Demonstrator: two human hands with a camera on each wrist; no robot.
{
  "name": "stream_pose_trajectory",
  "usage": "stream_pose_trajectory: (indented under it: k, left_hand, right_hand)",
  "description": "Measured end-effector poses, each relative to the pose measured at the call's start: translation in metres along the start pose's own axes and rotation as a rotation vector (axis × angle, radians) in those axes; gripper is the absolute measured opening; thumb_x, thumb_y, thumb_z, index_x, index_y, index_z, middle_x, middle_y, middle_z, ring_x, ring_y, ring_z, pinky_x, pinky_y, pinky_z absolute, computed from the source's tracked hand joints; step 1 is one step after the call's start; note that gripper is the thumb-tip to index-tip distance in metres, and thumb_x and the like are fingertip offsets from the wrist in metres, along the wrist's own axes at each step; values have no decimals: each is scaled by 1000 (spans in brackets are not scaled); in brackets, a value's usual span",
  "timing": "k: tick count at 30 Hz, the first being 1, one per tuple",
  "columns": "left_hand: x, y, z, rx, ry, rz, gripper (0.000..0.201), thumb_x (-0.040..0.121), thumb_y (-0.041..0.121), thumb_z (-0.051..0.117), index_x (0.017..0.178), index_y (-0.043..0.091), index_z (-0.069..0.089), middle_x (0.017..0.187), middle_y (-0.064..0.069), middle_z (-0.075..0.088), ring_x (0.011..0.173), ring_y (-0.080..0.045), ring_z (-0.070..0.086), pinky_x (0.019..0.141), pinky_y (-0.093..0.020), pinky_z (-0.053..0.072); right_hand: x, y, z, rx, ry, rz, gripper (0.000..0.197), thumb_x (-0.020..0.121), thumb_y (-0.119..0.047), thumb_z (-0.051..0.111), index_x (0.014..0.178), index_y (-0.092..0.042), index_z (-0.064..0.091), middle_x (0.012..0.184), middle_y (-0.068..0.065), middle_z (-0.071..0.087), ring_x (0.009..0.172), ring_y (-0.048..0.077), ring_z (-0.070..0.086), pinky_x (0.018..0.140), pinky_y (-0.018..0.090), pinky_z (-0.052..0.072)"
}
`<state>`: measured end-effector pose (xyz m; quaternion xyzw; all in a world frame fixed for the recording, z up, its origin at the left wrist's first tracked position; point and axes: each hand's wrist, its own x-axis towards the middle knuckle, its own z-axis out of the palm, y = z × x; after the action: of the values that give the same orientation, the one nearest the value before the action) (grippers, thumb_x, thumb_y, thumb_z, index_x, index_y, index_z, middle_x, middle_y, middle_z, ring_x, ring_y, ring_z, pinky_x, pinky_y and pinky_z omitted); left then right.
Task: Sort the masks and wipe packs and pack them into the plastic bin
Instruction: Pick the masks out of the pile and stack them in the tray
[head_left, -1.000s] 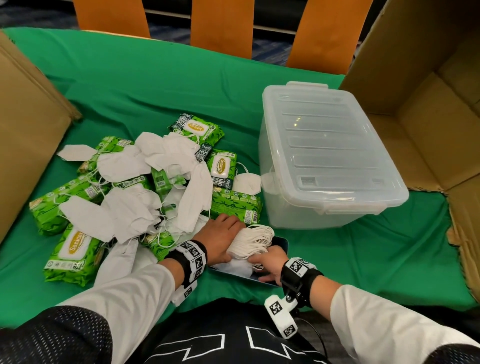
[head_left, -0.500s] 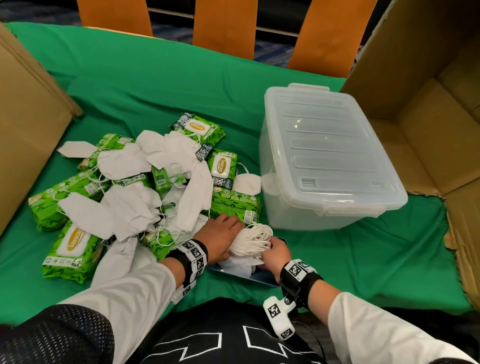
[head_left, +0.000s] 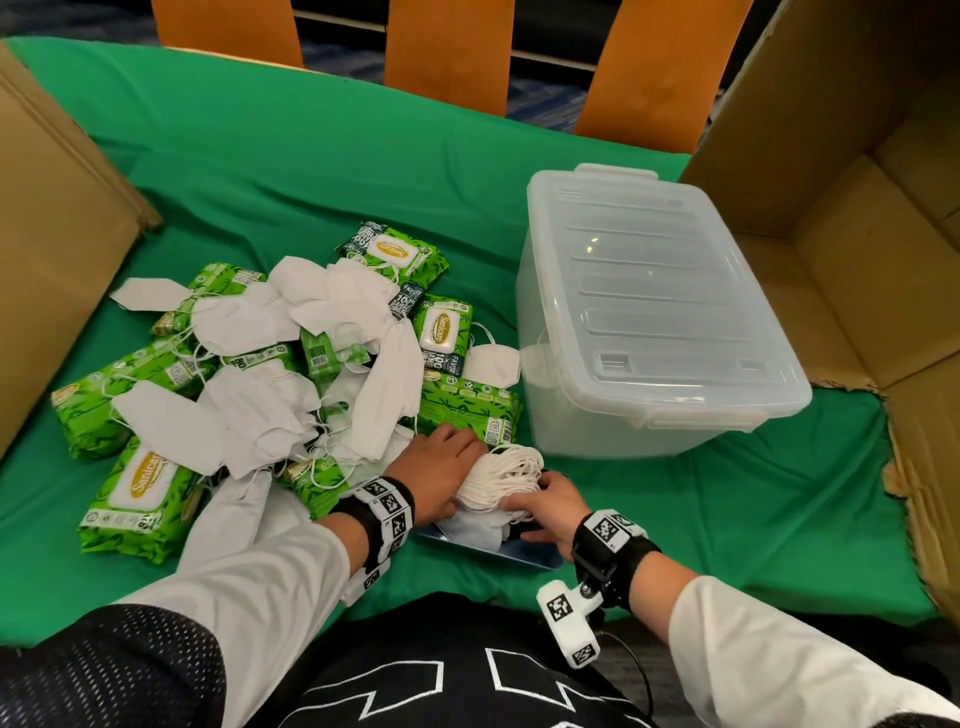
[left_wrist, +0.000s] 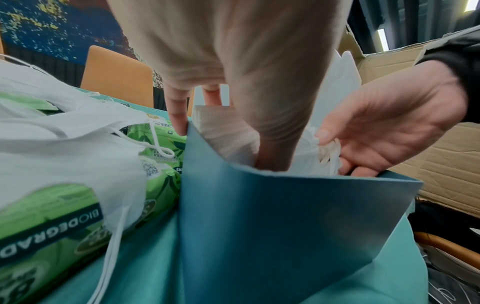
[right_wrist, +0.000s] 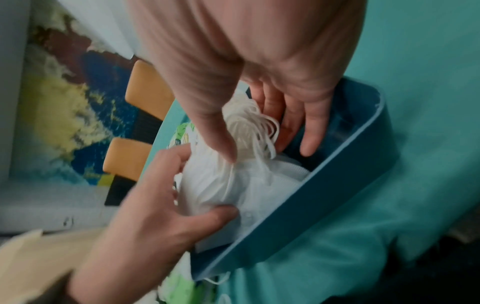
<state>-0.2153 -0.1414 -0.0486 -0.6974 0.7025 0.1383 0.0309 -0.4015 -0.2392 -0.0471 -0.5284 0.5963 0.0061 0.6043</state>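
Holding a stack of white masks with both hands right now, down in a small blue box at the near edge of the table, just in front of me. My left hand is wrapped around the left side of the stack, thumb and fingers curled on it, and my right hand has the other side, thumb pressing into the bundle of ear loops while the rest of my fingers reach down along the inside of the box. So both hands are gripping the same stack, neither one is loose.

The clear plastic bin is just past the box, a bit to the right, and its lid is still on. One lone mask lies right up against its left wall.

Left of my hands is the big pile: loose masks thrown over green wipe packs. I can count about nine packs showing at least partly, but a few are mostly buried so that number is shaky. Loose masks are too tangled for an exact count, somewhere over ten.

Everything sits on a green cloth. There's one cardboard flap on the left, one open cardboard box on the right, and three orange chair backs across the far side.
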Motion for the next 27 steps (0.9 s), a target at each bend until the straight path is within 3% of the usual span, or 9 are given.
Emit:
stream_pose_trajectory:
  k: [3, 7, 9, 12, 15, 17, 21, 24, 27]
  left_hand:
    - [0, 0, -2, 0, -6, -12, 89, 69, 36, 80, 146, 21, 37, 140, -1, 43, 122, -25, 41, 86, -45, 50]
    - [-1, 4, -3, 12, -11, -28, 87, 71, 33, 79, 147, 19, 38, 140, -3, 44, 122, -26, 41, 84, -44, 50]
    - [-1, 5, -4, 15, -11, -37, 87, 72, 32, 79, 147, 19, 37, 140, -3, 43, 123, -27, 41, 85, -44, 50]
    - [-2, 6, -3, 11, -6, -41, 88, 71, 32, 80, 147, 19, 37, 141, -3, 43, 123, -27, 41, 85, -45, 50]
    - [-3, 7, -4, 15, -6, -45, 88, 71, 32, 81, 147, 20, 37, 141, -3, 43, 124, -27, 41, 85, -44, 50]
    - [-3, 7, -5, 22, -4, -43, 89, 71, 31, 80, 147, 20, 37, 141, -3, 43, 123, -27, 41, 85, -44, 50]
    - [-5, 7, -4, 25, 21, -25, 87, 67, 34, 79, 143, 20, 39, 136, -3, 45, 119, -27, 44, 84, -44, 49]
    - [-9, 5, 1, 9, 42, -4, 88, 65, 46, 73, 142, 21, 40, 133, -3, 45, 119, -26, 44, 92, -45, 46]
    - [-15, 4, 5, -22, 64, -6, 96, 63, 57, 69, 145, 20, 36, 137, -4, 44, 122, -26, 44, 100, -46, 42]
  right_hand:
    - [-2, 0, 1, -125, 29, -87, 39, 72, -5, 84, 106, -16, 67, 101, 7, 75, 87, 28, 74, 64, 48, 64]
    - [-7, -7, -5, -326, 74, -213, 22, 84, -4, 65, 99, -20, 68, 95, 7, 75, 70, 27, 76, 59, 48, 64]
    - [-8, -9, -10, -456, 72, -274, 17, 86, -7, 60, 94, -23, 62, 94, 10, 76, 74, 31, 76, 66, 49, 64]
    - [-6, -11, -16, -590, 22, -297, 20, 79, -12, 69, 92, -24, 59, 97, 11, 75, 86, 36, 75, 77, 51, 62]
    - [-5, -16, -19, -420, -7, -187, 23, 77, -2, 75, 91, -17, 64, 80, 6, 71, 67, 24, 73, 68, 49, 64]
    - [-2, -16, -19, -283, -3, -101, 17, 83, -6, 76, 91, -16, 64, 76, 5, 70, 60, 18, 67, 62, 44, 62]
    - [-1, -14, -17, -179, 17, -63, 16, 81, -12, 73, 96, -15, 68, 91, 8, 74, 78, 21, 70, 68, 48, 64]
    - [-11, -18, -14, 10, -124, 70, 33, 79, -14, 66, 111, -8, 65, 97, 10, 69, 84, 27, 66, 70, 45, 59]
    - [-22, -26, -15, 275, -229, 172, 29, 96, -37, 63, 109, -11, 66, 98, 10, 72, 89, 28, 68, 68, 37, 51]
